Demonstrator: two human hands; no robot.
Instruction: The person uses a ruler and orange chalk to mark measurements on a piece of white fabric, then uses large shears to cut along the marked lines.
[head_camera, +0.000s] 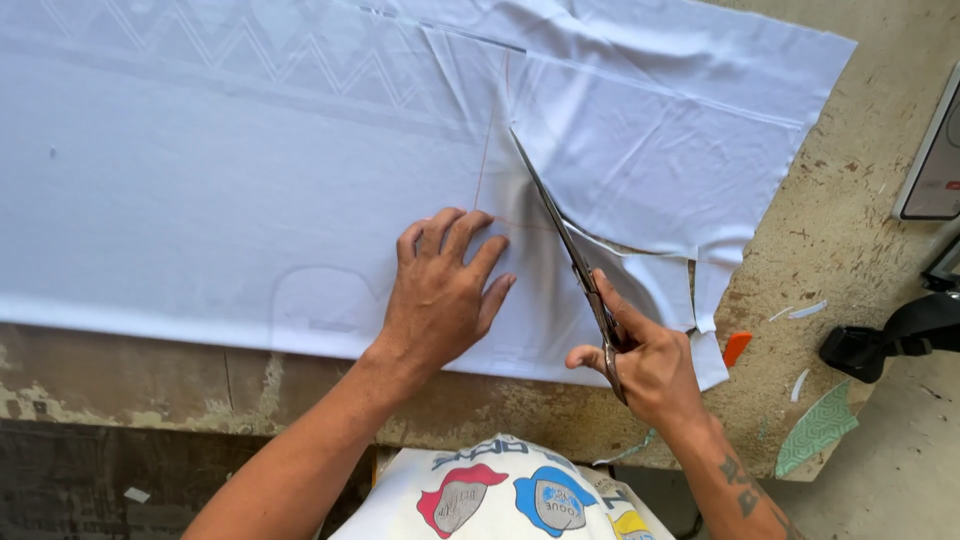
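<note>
A large sheet of white fabric (200, 180) lies spread over a worn wooden worktable (830, 240). My left hand (440, 290) presses flat on the fabric, fingers apart, just left of a thin red drawn line. My right hand (645, 360) grips long metal scissors (560, 235), whose blades point away from me along a cut in the fabric. To the right of the blades the cut piece (660, 150) lies slightly parted from the rest.
Small fabric scraps, an orange chalk piece (736, 348) and a green patterned scrap (815, 435) lie near the table's right edge. A black strap with a buckle (890, 340) and a grey device (935, 160) sit at far right.
</note>
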